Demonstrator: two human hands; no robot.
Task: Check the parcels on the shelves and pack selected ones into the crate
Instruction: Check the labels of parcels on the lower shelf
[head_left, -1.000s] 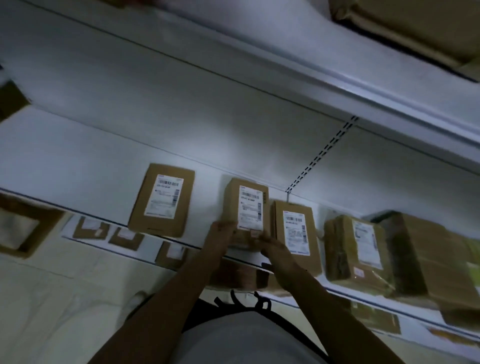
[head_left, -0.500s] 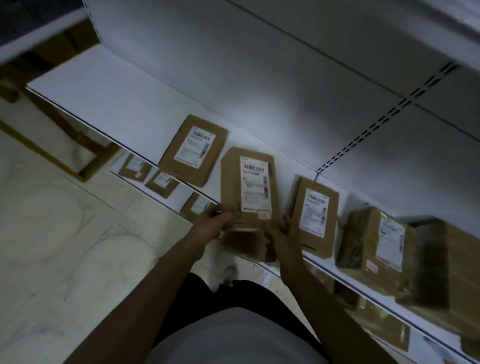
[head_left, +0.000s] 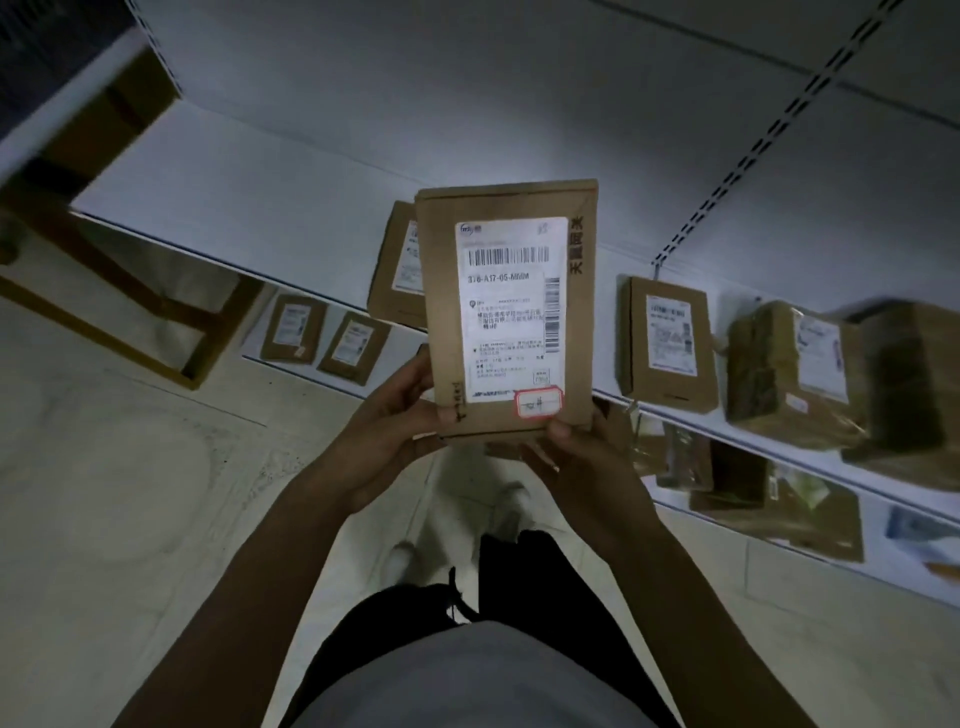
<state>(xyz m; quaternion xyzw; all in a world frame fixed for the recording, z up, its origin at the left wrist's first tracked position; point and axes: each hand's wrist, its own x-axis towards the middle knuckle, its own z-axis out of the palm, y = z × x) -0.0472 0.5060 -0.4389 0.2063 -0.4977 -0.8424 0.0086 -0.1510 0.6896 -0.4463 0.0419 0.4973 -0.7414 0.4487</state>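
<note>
A flat brown cardboard parcel with a white shipping label and a small red-bordered sticker is held up in front of the shelf, label facing me. My left hand grips its lower left edge, thumb on the front. My right hand grips its lower right corner, thumb just below the sticker. Partly hidden behind it, another parcel lies on the white shelf. No crate is in view.
More labelled parcels lie on the shelf to the right: a small box and a tape-wrapped box. Lower shelves hold small parcels and packets. A wooden frame stands at left on the pale floor.
Both hands have lifted the parcel off the shelf and raised it closer to my view. The view has tilted down and to the left.
</note>
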